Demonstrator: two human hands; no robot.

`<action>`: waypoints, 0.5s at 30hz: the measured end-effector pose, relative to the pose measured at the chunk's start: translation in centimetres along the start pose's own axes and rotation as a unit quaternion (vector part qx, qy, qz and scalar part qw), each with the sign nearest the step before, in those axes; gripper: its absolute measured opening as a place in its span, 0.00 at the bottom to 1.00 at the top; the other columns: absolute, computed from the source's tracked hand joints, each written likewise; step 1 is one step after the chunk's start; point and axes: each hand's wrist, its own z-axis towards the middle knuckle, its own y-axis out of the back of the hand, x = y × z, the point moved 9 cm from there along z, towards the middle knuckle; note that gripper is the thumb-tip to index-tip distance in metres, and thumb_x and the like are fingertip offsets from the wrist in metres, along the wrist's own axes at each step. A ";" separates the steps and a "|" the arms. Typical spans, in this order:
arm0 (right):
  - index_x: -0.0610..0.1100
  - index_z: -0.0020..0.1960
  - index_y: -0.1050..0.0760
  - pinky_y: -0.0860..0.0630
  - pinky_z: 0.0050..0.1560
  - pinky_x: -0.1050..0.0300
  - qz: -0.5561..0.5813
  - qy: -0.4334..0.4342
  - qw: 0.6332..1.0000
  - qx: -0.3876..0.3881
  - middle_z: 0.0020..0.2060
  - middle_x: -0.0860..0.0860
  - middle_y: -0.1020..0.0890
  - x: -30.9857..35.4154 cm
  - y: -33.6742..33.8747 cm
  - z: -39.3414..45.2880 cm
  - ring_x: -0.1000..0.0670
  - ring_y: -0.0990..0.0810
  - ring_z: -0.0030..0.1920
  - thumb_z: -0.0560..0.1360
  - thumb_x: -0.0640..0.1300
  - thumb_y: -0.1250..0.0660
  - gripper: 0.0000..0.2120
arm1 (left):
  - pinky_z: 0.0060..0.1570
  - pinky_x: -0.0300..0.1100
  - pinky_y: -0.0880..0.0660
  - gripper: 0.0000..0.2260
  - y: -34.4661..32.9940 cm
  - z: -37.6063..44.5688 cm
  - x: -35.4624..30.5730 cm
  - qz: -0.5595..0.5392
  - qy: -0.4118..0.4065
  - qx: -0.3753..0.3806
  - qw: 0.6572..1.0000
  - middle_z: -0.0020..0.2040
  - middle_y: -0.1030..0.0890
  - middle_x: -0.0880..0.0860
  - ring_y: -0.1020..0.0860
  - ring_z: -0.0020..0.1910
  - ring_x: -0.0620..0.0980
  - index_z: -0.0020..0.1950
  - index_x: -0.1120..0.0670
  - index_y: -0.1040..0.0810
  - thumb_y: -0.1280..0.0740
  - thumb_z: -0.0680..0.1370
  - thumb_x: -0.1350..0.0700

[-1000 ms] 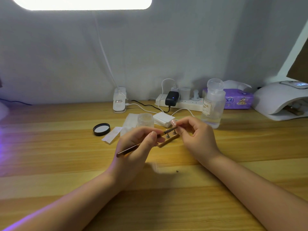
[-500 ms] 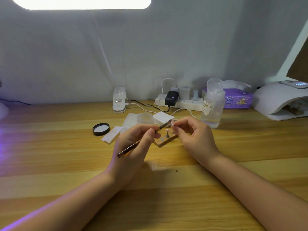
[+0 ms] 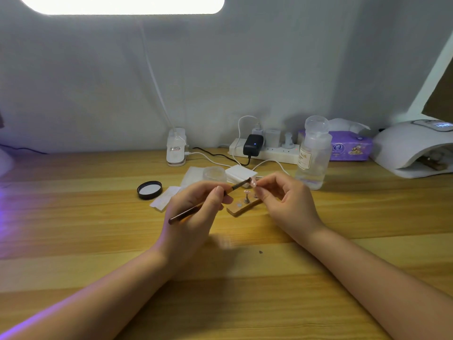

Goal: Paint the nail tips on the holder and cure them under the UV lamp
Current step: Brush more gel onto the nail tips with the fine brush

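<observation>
Left hand (image 3: 196,212) grips the brush (image 3: 208,201), bristles touching the nail tip (image 3: 253,184). Right hand (image 3: 284,202) fingers pinch that tip above the wooden holder (image 3: 241,208).

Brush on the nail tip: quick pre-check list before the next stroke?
1. Left hand grips the brush: ok.
2. Right hand pinches the nail tip clear of the holder: ok.
3. Bristles at the tip: ok; actual contact cannot tell.
4. Gel load on the bristles: cannot tell, too small.
5. Holder flat on the table, one tip stand upright on it: ok.
6. UV lamp within view at far right, opening facing the table: ok; whether it is on, cannot tell.
</observation>
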 end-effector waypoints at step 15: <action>0.47 0.48 0.20 0.23 0.44 0.68 -0.013 -0.001 1.000 -0.006 0.41 0.53 0.17 -0.1 0.3 0.1 0.58 0.19 0.43 0.74 0.36 0.31 0.07 | 0.45 0.43 0.21 0.10 -0.9 -0.4 -1.2 -0.011 -0.033 0.052 0.998 0.43 0.15 0.54 0.17 0.44 0.51 0.51 0.57 0.17 0.36 0.77 0.55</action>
